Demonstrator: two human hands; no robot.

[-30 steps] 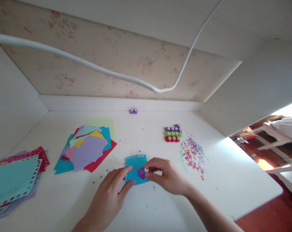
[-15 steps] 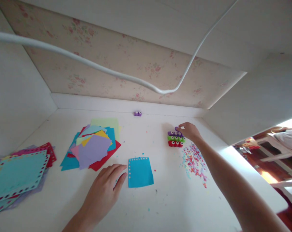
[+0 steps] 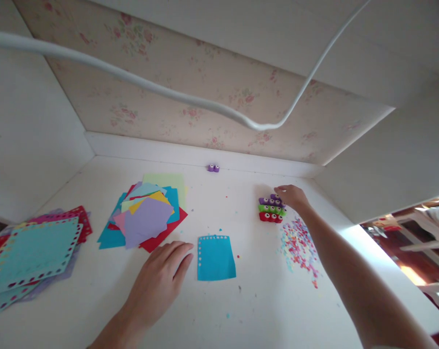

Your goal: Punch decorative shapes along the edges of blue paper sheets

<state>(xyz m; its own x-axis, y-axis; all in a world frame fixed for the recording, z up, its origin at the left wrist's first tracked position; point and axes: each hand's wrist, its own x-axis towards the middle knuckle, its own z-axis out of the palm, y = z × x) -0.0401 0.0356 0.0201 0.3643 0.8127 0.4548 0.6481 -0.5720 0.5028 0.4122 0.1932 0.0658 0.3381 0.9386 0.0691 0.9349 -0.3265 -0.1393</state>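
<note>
A blue square of paper (image 3: 217,259) lies on the white table, with punched holes along its left and top edges. Just left of it rests my left hand (image 3: 161,276), fingers loosely stretched and holding nothing. My right hand (image 3: 292,196) is at the back right, its fingertips slightly parted just above a purple craft punch (image 3: 276,197). That punch stands behind rows of small punches: purple ones (image 3: 266,201), green ones (image 3: 272,209) and red ones (image 3: 270,217). The right hand partly covers the right end of the purple row.
Two purple punches (image 3: 214,168) stand by the back wall. Coloured paper pieces (image 3: 148,220) are heaped left of centre, and punched sheets (image 3: 37,257) are stacked far left. Confetti (image 3: 299,245) is scattered near my right forearm. A white cable (image 3: 150,85) hangs across above.
My right hand has let go of the purple punch, which now sits behind the purple row. The left hand stays beside the blue paper. The whole view has shifted slightly.
</note>
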